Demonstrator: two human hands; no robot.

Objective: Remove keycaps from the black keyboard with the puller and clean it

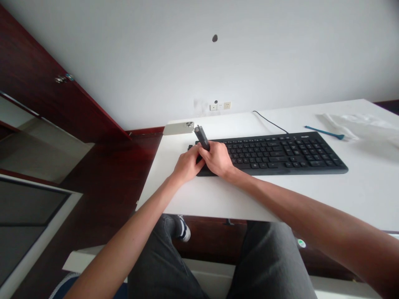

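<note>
A black keyboard point(280, 153) lies across the white table point(358, 191), its cable running off the back edge. My right hand point(218, 160) is closed round a dark slim tool point(202, 137) that sticks up over the keyboard's left end. My left hand point(187, 164) rests against the right one at the keyboard's left edge, fingers curled; what it grips, if anything, is hidden.
A beige phone point(178, 128) lies face down at the table's far left corner. A blue thin tool point(324, 132) and a clear plastic bag point(358, 122) lie at the far right. Dark red cabinets point(46, 91) stand at left. Wall sockets point(220, 106) sit behind the table.
</note>
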